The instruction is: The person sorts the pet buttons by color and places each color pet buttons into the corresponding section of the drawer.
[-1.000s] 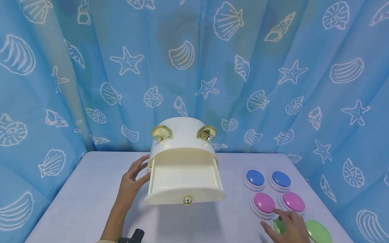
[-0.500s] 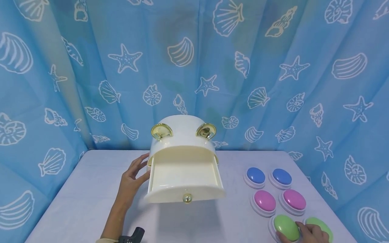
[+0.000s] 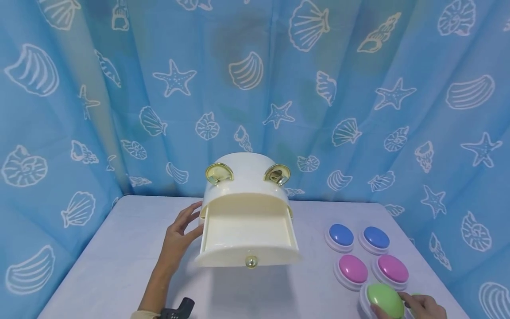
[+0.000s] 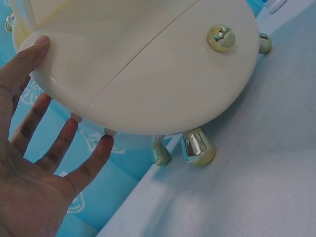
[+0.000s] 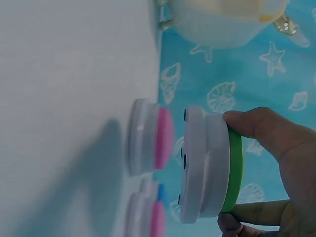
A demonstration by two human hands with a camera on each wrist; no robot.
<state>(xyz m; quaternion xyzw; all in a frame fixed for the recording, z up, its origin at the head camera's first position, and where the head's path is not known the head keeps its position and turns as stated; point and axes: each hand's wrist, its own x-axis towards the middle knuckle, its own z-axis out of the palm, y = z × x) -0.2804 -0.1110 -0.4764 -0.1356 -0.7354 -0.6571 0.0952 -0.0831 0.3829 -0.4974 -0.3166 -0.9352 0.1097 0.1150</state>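
Observation:
A white drawer box (image 3: 246, 170) with gold ear-shaped trims stands mid-table, its empty upper drawer (image 3: 249, 230) pulled out. My left hand (image 3: 181, 235) rests against the box's left side; the left wrist view shows its fingers (image 4: 94, 165) spread and fairly straight, fingertips at the wall. Between thumb and fingers, my right hand (image 3: 424, 307) pinches a green push button (image 3: 384, 300) with a white base. In the right wrist view, that green button (image 5: 236, 168) is held above the table, its base turned sideways in the picture.
Two blue push buttons (image 3: 341, 235) (image 3: 376, 238) and two pink ones (image 3: 353, 269) (image 3: 393, 268) stand on the right of the white table (image 3: 119, 248). Another green button (image 3: 416, 294) is mostly hidden behind my right hand. A blue shell-patterned curtain (image 3: 223, 106) surrounds the table.
My right hand has come down onto the nearer-left green button, taken hold of it and lifted it. My left hand stays at the box. The head view has shifted slightly.

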